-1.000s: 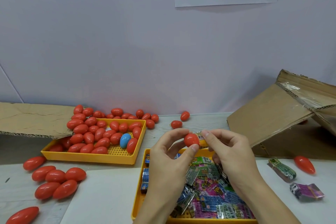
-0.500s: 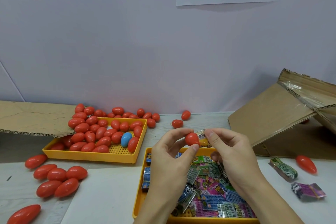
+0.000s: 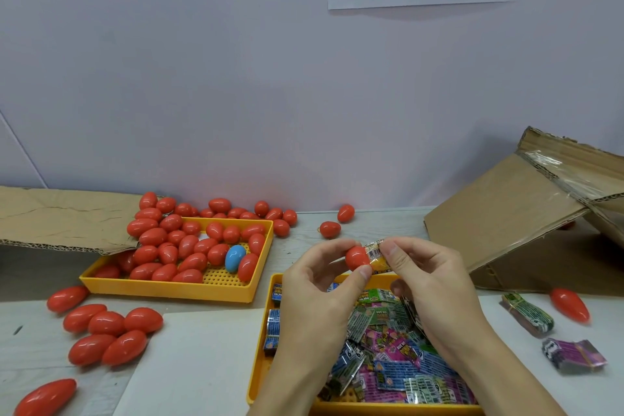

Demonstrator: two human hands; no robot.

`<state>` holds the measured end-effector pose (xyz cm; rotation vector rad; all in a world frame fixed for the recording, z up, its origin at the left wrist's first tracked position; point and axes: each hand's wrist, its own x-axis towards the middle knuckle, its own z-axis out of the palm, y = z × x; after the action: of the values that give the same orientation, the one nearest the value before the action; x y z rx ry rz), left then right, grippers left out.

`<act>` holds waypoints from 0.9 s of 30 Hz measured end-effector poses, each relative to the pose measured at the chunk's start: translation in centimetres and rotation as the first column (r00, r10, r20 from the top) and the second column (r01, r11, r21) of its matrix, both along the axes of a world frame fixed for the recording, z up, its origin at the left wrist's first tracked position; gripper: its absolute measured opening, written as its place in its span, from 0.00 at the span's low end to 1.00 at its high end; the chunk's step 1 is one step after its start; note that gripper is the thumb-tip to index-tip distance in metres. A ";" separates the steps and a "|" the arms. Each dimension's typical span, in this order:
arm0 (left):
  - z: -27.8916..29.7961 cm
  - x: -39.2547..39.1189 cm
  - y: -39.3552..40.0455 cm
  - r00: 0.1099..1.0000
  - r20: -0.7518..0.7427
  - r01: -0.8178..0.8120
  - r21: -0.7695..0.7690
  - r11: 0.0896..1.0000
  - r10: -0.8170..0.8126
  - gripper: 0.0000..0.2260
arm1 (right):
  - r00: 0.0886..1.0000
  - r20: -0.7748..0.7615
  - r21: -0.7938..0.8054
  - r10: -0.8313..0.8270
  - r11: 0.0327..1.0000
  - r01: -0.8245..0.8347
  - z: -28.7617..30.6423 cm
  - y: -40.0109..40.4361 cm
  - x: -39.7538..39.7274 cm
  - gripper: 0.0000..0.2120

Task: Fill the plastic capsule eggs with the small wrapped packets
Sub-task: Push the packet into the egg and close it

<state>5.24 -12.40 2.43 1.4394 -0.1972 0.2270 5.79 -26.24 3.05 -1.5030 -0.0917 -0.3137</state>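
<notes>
My left hand pinches the red capsule half over the packet tray's far edge. My right hand pinches the crinkly packet against it. Both look light; the smooth shell seems slippery, so I'd grip its sides.

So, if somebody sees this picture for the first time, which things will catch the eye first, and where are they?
Probably the two hands in the centre: the left hand pinches a red egg half while the right hand presses a small wrapped packet against it. Next, the yellow tray on the left, heaped with red eggs, where a single blue egg stands out. Below the hands, a second yellow tray holds colourful packets.
</notes>
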 end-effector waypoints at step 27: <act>-0.5 0.2 -0.1 0.998 0.000 0.067 -0.119 0.991 -0.068 0.08 | 0.993 0.118 -0.219 0.002 0.975 0.024 0.5 0.3 -0.4 0.04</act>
<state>5.45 -12.54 1.90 1.3122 -0.2245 0.1774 5.39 -25.92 3.56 -1.7051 -0.2176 -0.4118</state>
